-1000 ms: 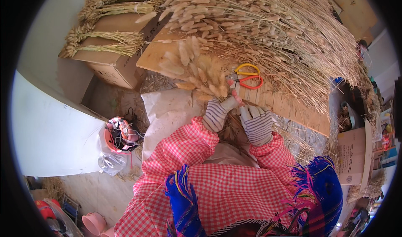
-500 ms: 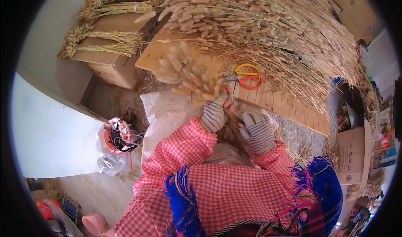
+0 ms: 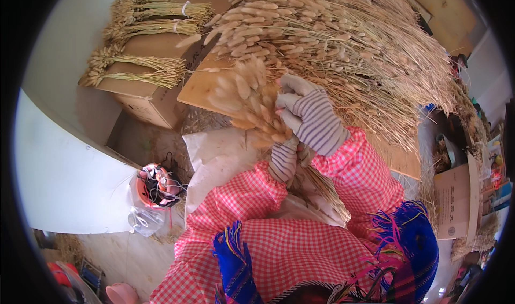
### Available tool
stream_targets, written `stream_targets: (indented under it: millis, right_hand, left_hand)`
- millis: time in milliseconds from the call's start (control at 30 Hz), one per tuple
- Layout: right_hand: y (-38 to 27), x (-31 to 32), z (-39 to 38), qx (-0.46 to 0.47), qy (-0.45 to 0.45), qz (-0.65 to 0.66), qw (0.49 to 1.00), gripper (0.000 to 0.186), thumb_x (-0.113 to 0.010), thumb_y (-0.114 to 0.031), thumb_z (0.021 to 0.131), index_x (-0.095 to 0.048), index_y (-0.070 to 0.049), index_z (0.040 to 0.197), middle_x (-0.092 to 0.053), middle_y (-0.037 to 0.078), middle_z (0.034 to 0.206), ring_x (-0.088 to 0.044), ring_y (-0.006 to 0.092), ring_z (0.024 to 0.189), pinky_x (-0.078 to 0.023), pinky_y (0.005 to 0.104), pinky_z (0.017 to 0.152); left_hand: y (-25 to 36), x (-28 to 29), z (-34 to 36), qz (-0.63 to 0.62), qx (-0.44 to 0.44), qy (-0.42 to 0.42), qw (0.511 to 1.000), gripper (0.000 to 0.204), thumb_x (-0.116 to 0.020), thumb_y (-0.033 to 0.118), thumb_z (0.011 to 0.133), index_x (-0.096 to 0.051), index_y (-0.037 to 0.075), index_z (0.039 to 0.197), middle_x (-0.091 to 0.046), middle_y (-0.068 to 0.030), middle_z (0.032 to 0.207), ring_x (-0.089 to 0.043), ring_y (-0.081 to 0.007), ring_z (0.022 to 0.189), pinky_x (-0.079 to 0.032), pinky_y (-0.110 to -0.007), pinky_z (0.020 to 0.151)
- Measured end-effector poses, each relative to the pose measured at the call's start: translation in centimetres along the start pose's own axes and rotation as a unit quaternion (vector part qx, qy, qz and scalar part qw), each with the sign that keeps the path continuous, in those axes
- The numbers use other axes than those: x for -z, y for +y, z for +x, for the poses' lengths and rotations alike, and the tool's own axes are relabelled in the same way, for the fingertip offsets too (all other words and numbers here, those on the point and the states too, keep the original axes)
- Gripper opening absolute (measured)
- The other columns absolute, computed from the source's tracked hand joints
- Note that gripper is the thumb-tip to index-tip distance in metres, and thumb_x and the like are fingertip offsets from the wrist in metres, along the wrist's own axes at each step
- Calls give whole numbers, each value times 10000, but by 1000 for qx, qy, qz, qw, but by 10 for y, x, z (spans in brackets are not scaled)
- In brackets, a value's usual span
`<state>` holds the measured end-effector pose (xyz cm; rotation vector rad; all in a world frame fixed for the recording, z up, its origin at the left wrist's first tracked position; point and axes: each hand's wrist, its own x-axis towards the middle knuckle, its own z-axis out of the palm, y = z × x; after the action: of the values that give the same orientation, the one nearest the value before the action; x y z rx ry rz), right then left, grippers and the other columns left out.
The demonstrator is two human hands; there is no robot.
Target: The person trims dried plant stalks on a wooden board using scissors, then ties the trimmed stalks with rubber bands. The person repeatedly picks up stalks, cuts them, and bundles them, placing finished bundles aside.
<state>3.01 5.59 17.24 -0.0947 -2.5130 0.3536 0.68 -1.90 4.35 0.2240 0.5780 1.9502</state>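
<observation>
Bunch (image 3: 252,101) in left hand (image 3: 283,158) – fingers closed round the stems just below the heads; stem ends slant down to the right over the lap. Right hand (image 3: 316,116) above the left, at the right side of the heads, fingers bent toward them; cannot tell whether they pinch anything. Heads show against the board (image 3: 201,85) and pale sheet (image 3: 214,156). Loose heap (image 3: 327,41) on board beyond. Upper left – bundles (image 3: 155,68) lying on a box (image 3: 153,108).

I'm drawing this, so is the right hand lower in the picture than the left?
No, the right hand is above the left hand, beside the fluffy grass heads.
</observation>
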Motion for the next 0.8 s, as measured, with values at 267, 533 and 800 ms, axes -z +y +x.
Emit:
stream_targets:
  millis: [267, 533, 800]
  right_hand:
    - [24, -19, 21, 12, 33, 58, 998, 123, -646, -101, 745, -606, -26, 834, -608, 125, 1117, -593, 334, 979, -479, 411, 856]
    - [7, -28, 40, 67, 1, 56, 996, 143, -601, -106, 775, -584, 13, 853, -590, 165, 1079, -601, 342, 916, -485, 435, 821]
    - [-5, -9, -58, -197, -105, 119, 967, 736, -718, -196, 731, -364, 11, 1341, -520, 274, 1244, -575, 409, 1069, -474, 380, 920]
  left_hand:
    - [6, 0, -1, 74, 62, 24, 995, 247, -565, 352, 939, -515, 110, 952, -438, 3, 644, -423, -140, 479, -390, -292, 395]
    - [0, -2, 8, 30, -27, 75, 996, 377, -582, 365, 930, -515, 101, 1190, -600, -47, 848, -541, -161, 584, -471, -316, 459]
    - [34, 17, 26, -132, -53, -12, 990, 230, -415, 308, 1011, -521, 118, 1085, -530, -1, 800, -471, -152, 646, -440, -316, 611]
